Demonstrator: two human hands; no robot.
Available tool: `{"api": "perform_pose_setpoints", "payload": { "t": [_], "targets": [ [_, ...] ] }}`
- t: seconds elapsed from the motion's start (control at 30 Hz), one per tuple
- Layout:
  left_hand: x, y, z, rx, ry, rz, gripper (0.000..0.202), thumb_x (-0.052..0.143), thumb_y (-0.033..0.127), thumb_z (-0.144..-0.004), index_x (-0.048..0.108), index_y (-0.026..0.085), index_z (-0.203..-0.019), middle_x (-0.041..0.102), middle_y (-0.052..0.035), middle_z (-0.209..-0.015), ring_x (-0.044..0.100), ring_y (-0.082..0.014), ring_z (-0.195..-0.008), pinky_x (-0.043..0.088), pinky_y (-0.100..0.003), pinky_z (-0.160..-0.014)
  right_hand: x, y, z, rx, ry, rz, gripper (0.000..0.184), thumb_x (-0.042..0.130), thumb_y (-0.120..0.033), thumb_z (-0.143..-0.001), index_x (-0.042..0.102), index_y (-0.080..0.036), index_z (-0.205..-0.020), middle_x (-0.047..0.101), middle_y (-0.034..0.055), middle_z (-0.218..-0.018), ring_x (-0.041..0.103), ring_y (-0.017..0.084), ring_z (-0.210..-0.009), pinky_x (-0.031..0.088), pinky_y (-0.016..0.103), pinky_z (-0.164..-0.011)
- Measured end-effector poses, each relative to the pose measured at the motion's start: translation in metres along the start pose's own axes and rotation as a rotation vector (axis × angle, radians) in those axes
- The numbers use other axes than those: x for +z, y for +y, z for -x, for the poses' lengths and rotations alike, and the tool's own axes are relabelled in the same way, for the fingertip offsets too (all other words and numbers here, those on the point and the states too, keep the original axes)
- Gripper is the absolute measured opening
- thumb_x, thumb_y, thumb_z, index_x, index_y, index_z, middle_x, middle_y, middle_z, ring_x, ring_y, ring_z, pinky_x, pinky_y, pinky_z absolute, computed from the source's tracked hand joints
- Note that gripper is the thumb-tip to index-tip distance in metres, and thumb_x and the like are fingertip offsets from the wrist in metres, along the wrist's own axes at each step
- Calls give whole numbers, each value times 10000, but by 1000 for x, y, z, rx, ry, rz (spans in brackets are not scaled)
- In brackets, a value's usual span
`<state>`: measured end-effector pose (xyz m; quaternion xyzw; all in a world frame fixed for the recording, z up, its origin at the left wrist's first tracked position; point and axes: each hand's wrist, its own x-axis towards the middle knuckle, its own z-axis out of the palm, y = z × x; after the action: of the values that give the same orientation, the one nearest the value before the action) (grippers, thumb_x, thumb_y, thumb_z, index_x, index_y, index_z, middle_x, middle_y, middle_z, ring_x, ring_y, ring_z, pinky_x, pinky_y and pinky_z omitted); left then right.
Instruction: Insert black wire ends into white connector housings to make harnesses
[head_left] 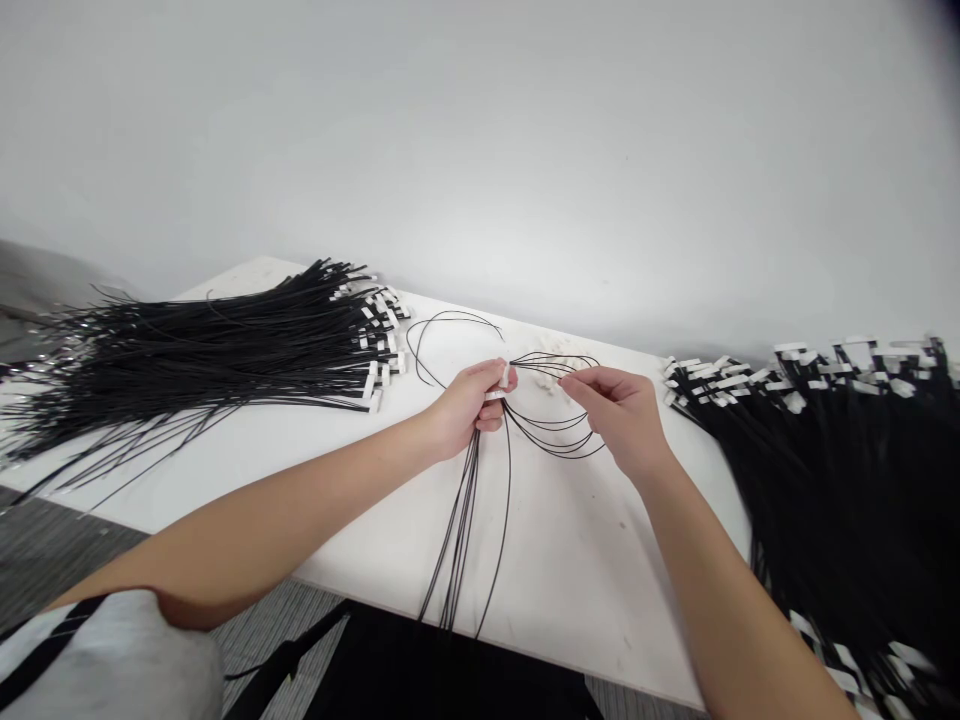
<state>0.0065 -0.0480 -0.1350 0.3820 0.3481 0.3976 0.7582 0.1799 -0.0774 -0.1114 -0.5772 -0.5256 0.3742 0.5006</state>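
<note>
My left hand is closed round white plastic connectors from which thin black wires run. Some of those black wires hang down over the table's front edge, while others loop out to the right. At the right end of the loops, my right hand pinches a black wire between thumb and fingertips. Its other fingers are curled in, near the lower wire loops. Exactly which wire ends sit in the pinch is too small to make out.
A thick bundle of black wires with white connectors lies on the left. Another large wire pile stands at the right. Small white connectors lie scattered behind my hands on the white table, which meets a pale wall. Loose wire ends curl behind.
</note>
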Motion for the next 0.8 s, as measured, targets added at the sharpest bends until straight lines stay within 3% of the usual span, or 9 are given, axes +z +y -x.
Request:
{"api": "perform_pose_setpoints", "payload": {
  "t": [0.3, 0.43, 0.5, 0.67, 0.8],
  "targets": [
    [1, 1, 1, -4, -1, -3, 272, 543, 414, -764, 506, 146, -731, 386, 15, -742, 233, 3, -405, 187, -147, -348, 0, 4, 0, -54, -4, 34, 212, 660, -332, -642, 673, -126, -691, 459, -10, -520, 314, 45, -453, 242, 193, -402],
    [1, 0, 1, 1, -4, -10, 301, 547, 439, -761, 508, 142, -725, 375, 14, -735, 227, 5, -407, 181, -150, -350, -3, 6, 0, -104, -52, 112, 192, 628, -319, -689, 673, -140, -743, 514, 6, -576, 380, 66, -500, 309, 201, -448],
    [1, 0, 1, 5, -6, -22, 314, 541, 449, -765, 505, 140, -721, 366, 14, -734, 226, 6, -408, 171, -151, -355, -4, 9, 1, -227, -24, 228, 166, 599, -299, -721, 669, -151, -750, 533, 7, -595, 402, 69, -512, 341, 205, -478],
    [1, 0, 0, 7, 3, -55, 340, 534, 471, -763, 496, 139, -707, 342, 17, -718, 212, 5, -406, 147, -157, -360, -3, 20, -1, -725, 126, 593, 124, 551, -224, -762, 660, -170, -742, 506, -4, -575, 371, 60, -496, 322, 194, -479],
    [1, -1, -1, -8, 8, -70, 353, 536, 481, -758, 496, 136, -701, 336, 14, -721, 209, 4, -409, 139, -160, -364, -4, 25, -2, -869, 188, 742, 118, 541, -201, -781, 653, -189, -815, 560, -3, -626, 371, 55, -488, 289, 194, -471]
  ]
}}
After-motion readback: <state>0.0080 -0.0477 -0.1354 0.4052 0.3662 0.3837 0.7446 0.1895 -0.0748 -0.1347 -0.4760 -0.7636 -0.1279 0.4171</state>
